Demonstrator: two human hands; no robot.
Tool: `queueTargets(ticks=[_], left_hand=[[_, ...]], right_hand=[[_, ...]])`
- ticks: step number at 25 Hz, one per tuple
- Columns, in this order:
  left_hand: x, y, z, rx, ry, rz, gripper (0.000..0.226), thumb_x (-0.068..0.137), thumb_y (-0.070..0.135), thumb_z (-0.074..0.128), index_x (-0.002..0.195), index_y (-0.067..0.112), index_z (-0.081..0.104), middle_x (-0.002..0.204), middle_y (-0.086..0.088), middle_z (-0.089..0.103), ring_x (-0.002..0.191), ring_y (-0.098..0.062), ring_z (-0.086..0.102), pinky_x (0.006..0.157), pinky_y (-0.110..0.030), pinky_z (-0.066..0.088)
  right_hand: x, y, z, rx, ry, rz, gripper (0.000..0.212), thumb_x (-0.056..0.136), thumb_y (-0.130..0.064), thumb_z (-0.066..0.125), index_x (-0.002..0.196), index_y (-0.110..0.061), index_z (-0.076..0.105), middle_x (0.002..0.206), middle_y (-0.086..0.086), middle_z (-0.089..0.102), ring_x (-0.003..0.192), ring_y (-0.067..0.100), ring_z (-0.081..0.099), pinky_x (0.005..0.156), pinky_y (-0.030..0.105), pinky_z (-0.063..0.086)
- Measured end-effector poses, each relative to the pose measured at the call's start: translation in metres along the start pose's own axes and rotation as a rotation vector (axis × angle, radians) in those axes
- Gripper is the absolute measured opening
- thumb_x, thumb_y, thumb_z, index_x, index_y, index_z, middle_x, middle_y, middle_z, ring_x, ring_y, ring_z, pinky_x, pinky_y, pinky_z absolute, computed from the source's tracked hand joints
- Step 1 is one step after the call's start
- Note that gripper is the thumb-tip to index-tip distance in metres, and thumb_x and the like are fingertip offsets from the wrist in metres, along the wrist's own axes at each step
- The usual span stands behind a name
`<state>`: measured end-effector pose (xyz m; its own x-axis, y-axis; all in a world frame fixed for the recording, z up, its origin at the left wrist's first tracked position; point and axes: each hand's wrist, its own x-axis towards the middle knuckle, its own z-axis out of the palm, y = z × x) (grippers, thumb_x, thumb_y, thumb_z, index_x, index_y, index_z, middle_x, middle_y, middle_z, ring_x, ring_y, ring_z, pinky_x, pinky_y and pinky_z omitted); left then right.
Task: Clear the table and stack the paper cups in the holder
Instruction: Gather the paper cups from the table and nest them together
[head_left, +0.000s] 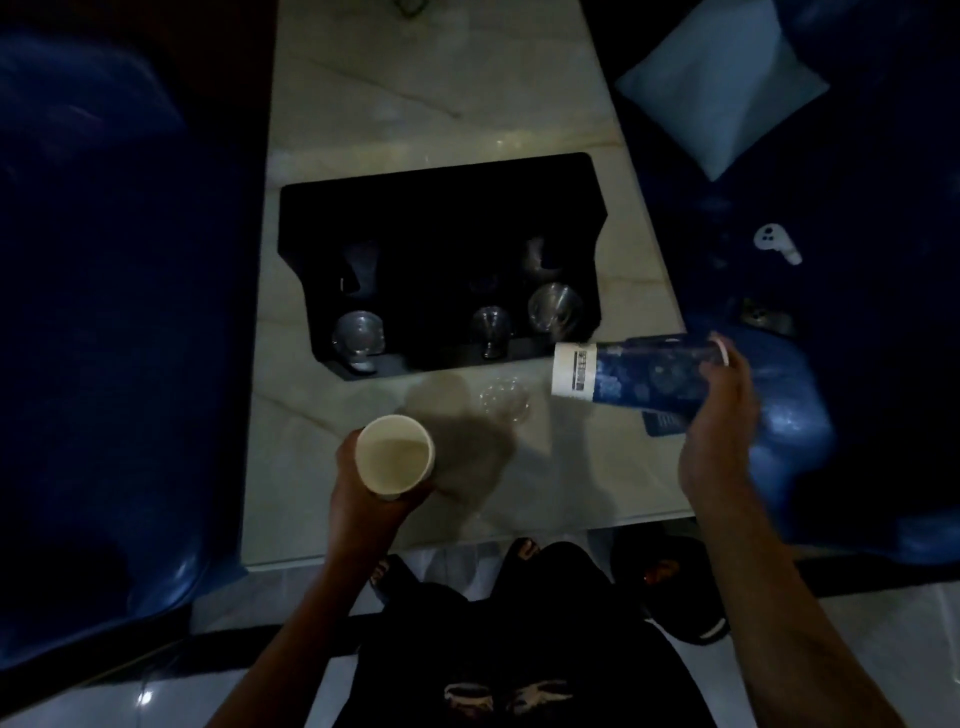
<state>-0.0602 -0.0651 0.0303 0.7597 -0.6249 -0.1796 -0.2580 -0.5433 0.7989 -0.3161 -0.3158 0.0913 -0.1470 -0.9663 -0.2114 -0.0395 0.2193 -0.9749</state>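
Mid-collection: the left hand gripped an upright paper cup, the right hand a sideways blue cup stack, seemingly needing nesting near the black holder.

blue sofas flank both sides | pale cushion (upper right) | white controller on right sofa

Looks like a home living room or lounge, dimly lit. Low marble-topped desk sits between two blue sofas, one with a pale cushion. Glossy tiled floor, slipper by the desk. Black cup holder with clear plastic cups on the desk suggests a hospitality corner.
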Motion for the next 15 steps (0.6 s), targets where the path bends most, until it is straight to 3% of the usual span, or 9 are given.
queueTargets(ticks=[3, 5, 8, 10, 12, 15], left_hand=[[-0.001, -0.008, 0.011, -0.116, 0.038, 0.022, 0.101, 0.050, 0.034, 0.098, 0.123, 0.057, 0.033, 0.116, 0.032, 0.054, 0.104, 0.011, 0.057, 0.086, -0.011, 0.048], [-0.004, -0.011, 0.018, -0.181, 0.042, -0.024, 0.099, 0.051, 0.029, 0.098, 0.124, 0.053, 0.037, 0.116, 0.043, 0.054, 0.105, 0.021, 0.054, 0.083, 0.003, 0.042], [-0.010, -0.016, 0.021, -0.151, 0.009, -0.044, 0.093, 0.053, 0.047, 0.091, 0.128, 0.054, 0.036, 0.113, 0.041, 0.054, 0.102, 0.021, 0.053, 0.080, -0.001, 0.043], [-0.012, -0.023, 0.015, -0.067, 0.006, -0.003, 0.095, 0.053, 0.053, 0.084, 0.134, 0.047, 0.036, 0.117, 0.034, 0.050, 0.105, 0.007, 0.055, 0.081, -0.019, 0.046], [-0.013, -0.035, 0.006, 0.019, -0.001, 0.065, 0.097, 0.053, 0.049, 0.083, 0.137, 0.039, 0.038, 0.122, 0.019, 0.050, 0.108, -0.008, 0.055, 0.080, -0.026, 0.046], [-0.017, -0.055, -0.014, 0.127, -0.014, 0.041, 0.095, 0.053, 0.044, 0.082, 0.139, 0.029, 0.044, 0.123, 0.001, 0.053, 0.105, -0.004, 0.043, 0.080, -0.028, 0.047]], right_hand=[[-0.036, 0.017, 0.016, 0.071, -0.029, 0.188, 0.034, 0.073, -0.049, 0.061, 0.105, -0.045, 0.074, 0.127, -0.002, 0.069, 0.118, 0.022, 0.065, 0.104, 0.051, 0.050], [-0.055, 0.017, 0.027, 0.088, -0.021, 0.269, 0.041, 0.070, -0.062, 0.065, 0.105, -0.042, 0.072, 0.127, -0.001, 0.068, 0.116, 0.021, 0.065, 0.104, 0.055, 0.050], [-0.074, 0.012, 0.049, 0.079, -0.108, 0.247, 0.044, 0.073, -0.066, 0.065, 0.108, -0.042, 0.073, 0.122, -0.006, 0.070, 0.113, 0.017, 0.067, 0.102, 0.052, 0.051], [-0.089, 0.007, 0.069, 0.086, -0.237, 0.148, 0.040, 0.080, -0.057, 0.062, 0.115, -0.041, 0.073, 0.120, -0.009, 0.072, 0.113, 0.014, 0.067, 0.099, 0.044, 0.053], [-0.108, 0.002, 0.090, -0.015, -0.381, -0.018, 0.039, 0.085, -0.048, 0.057, 0.122, -0.041, 0.068, 0.122, -0.012, 0.069, 0.115, 0.006, 0.063, 0.095, 0.027, 0.052], [-0.140, 0.000, 0.116, -0.377, -0.569, -0.301, 0.042, 0.088, -0.044, 0.055, 0.129, -0.042, 0.059, 0.117, -0.018, 0.055, 0.109, -0.011, 0.053, 0.087, 0.004, 0.041]])
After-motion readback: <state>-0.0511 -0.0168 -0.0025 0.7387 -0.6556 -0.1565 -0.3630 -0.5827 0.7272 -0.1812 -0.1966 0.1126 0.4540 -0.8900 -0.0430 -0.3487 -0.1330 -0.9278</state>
